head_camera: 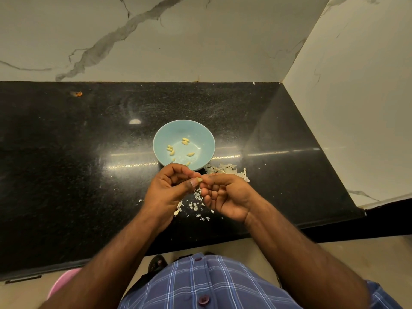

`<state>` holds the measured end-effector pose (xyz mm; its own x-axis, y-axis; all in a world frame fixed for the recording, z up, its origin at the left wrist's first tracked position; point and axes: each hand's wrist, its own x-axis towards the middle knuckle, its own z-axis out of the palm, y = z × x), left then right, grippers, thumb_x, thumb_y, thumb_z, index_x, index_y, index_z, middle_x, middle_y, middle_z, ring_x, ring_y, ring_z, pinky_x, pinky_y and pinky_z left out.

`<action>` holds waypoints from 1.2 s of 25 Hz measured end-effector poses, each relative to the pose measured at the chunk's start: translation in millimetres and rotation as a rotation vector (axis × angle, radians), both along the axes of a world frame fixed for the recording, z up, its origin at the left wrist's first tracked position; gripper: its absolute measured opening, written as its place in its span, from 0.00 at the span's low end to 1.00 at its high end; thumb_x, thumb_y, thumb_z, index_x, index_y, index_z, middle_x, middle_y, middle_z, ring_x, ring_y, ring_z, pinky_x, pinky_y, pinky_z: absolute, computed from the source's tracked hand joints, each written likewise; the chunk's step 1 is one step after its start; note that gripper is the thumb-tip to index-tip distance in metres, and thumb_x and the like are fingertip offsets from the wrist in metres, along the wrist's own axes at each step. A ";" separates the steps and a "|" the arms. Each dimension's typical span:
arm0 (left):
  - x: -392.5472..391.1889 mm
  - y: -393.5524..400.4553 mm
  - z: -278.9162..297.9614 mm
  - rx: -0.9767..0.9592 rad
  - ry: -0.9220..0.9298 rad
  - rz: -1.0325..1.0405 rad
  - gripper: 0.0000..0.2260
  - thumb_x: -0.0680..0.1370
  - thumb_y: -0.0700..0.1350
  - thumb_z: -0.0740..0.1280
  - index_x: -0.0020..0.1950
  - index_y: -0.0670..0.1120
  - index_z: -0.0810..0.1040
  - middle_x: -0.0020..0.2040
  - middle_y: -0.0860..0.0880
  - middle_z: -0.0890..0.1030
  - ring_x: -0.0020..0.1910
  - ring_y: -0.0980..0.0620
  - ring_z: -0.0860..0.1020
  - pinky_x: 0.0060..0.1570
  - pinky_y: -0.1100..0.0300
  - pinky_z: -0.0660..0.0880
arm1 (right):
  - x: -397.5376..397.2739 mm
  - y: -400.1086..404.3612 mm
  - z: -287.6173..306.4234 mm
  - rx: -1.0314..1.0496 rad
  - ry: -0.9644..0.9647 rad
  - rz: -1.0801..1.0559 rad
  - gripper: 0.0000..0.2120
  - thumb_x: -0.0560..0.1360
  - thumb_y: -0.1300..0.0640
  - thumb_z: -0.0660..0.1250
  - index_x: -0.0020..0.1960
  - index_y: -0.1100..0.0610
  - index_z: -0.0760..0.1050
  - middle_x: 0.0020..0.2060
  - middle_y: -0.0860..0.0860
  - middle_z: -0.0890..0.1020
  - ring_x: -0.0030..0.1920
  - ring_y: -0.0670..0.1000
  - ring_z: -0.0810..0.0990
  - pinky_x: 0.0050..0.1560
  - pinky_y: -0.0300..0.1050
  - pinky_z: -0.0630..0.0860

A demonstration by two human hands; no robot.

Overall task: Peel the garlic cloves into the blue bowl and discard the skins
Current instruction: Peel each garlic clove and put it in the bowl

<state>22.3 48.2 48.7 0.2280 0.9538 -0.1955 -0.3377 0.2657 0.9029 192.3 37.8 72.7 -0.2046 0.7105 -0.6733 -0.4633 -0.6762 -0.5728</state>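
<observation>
1. Step in hand: peeling. Left hand (169,186) and right hand (225,195) both pinch one garlic clove (200,179) just before the blue bowl (201,132).
2. Peeled cloves (185,141) lie inside; skins (225,169) litter the table (66,152).
3. Next, probably: strip remaining skin, drop clove in.

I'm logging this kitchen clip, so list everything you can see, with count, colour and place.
bowl: one, light blue, middle of counter.
peeled garlic cloves: about eight, pale yellow, inside the bowl.
garlic skins: scattered, whitish, on counter right of bowl and under the hands.
counter: one, black speckled.
wall: white marble, behind and at right.
garlic clove: one, pale, pinched between both hands.
left hand: grip on the clove.
right hand: grip on the clove.
</observation>
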 end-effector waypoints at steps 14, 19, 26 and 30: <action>-2.6 2.9 13.5 -0.385 -0.288 -0.004 0.12 0.69 0.31 0.70 0.49 0.44 0.78 0.45 0.44 0.85 0.39 0.52 0.85 0.38 0.64 0.82 | -11.2 -6.5 -11.9 0.463 -0.188 -0.062 0.06 0.79 0.69 0.65 0.48 0.62 0.79 0.39 0.57 0.82 0.38 0.50 0.79 0.43 0.42 0.78; -5.4 3.3 14.7 -0.373 -0.267 -0.021 0.12 0.68 0.31 0.71 0.48 0.43 0.79 0.45 0.44 0.85 0.39 0.51 0.85 0.40 0.63 0.83 | -10.3 -6.2 -13.3 0.506 -0.202 -0.055 0.07 0.79 0.70 0.64 0.48 0.62 0.79 0.40 0.57 0.82 0.37 0.50 0.79 0.43 0.42 0.78; -2.0 3.6 11.7 -0.263 -0.103 0.010 0.10 0.76 0.28 0.68 0.50 0.41 0.78 0.46 0.42 0.84 0.42 0.48 0.83 0.40 0.62 0.82 | -8.2 -6.2 -15.7 0.571 -0.286 -0.019 0.08 0.79 0.70 0.65 0.48 0.61 0.80 0.39 0.56 0.83 0.39 0.51 0.81 0.42 0.42 0.80; -4.2 2.1 12.7 -0.168 -0.015 -0.024 0.07 0.76 0.32 0.69 0.51 0.40 0.81 0.44 0.43 0.85 0.43 0.50 0.83 0.44 0.62 0.82 | -5.8 -5.5 -14.0 0.612 -0.394 -0.039 0.05 0.79 0.69 0.66 0.50 0.62 0.80 0.42 0.58 0.84 0.40 0.50 0.82 0.43 0.42 0.80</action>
<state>18.1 50.3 61.4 0.2545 0.9023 -0.3479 -0.3424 0.4205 0.8402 186.4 32.3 58.7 0.0042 0.9852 -0.1712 -0.1617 -0.1683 -0.9724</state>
